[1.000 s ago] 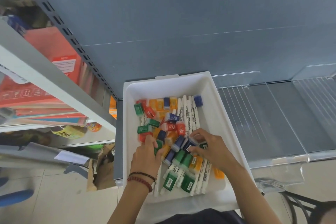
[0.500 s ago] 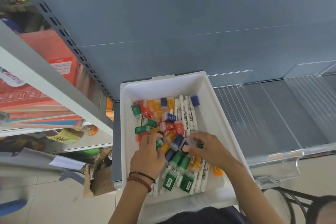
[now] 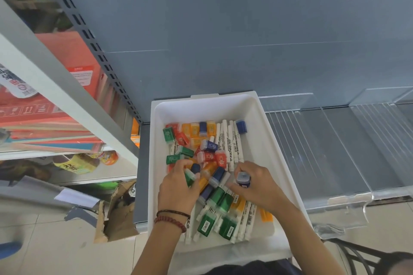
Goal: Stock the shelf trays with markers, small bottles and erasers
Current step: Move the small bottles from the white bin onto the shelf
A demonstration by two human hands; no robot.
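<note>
Head view, clear dividers [image 3: 290, 101] beside white tray [image 3: 267, 140]

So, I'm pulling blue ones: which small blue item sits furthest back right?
The dark blue item right of the white markers' far ends; other blue ones lie left of them or further forward.

A smooth white plastic tray [image 3: 263, 123] is holding glossy plastic small bottles [image 3: 210, 157] and markers [image 3: 230, 140] with matt white barrels, while clear, shiny plastic dividers [image 3: 335, 147] are lining the shelf [image 3: 143, 185] at 3 o'clock. At 10 o'clock a matt grey painted metal upright [image 3: 89, 38] is rising; at 8 o'clock torn, rough brown cardboard [image 3: 120, 216] is sitting on glazed, lightly reflecting floor tiles [image 3: 55, 245]. Beaded bracelets [image 3: 172, 219] are circling the left wrist.
</note>
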